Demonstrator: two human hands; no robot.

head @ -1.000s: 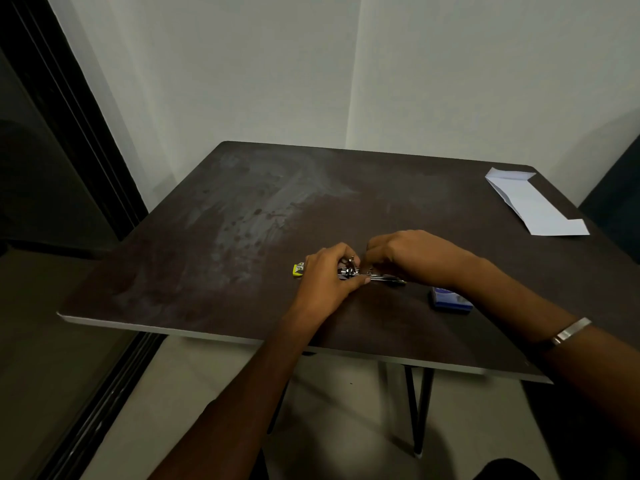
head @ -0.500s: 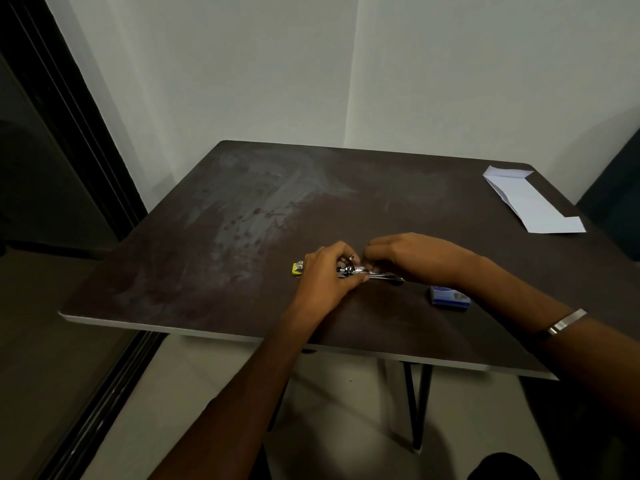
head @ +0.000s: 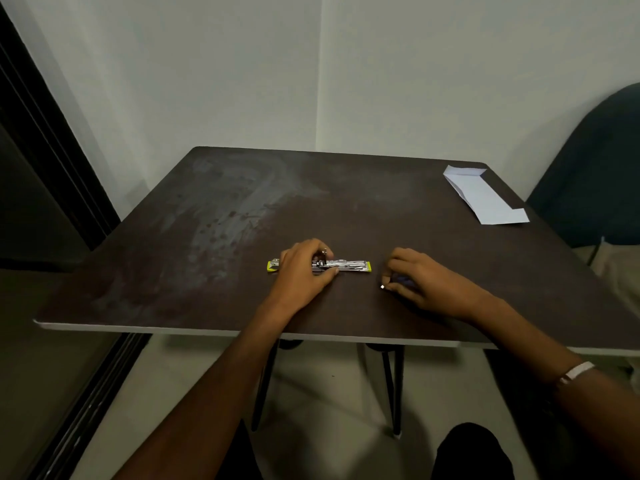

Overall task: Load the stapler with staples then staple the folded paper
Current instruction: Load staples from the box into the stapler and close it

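Note:
The stapler (head: 348,265) lies opened out flat on the dark table (head: 214,216), its silver metal channel facing up and yellow-green ends showing left and right. My left hand (head: 303,268) rests over its middle and holds it down. My right hand (head: 414,277) sits to the right of the stapler, apart from it, fingers curled over the small blue staple box (head: 403,280), which is mostly hidden. A tiny bright piece (head: 382,287) shows at my fingertips. The folded white paper (head: 483,195) lies at the far right of the table.
The table's near edge (head: 207,330) runs just below my wrists. A dark chair (head: 595,168) stands beyond the right side of the table. A dark door frame (head: 52,143) runs along the left, and white walls meet in a corner behind.
My right hand has left the stapler and moved right onto the blue staple box. The stapler now lies fully opened out flat. My left hand stays on it.

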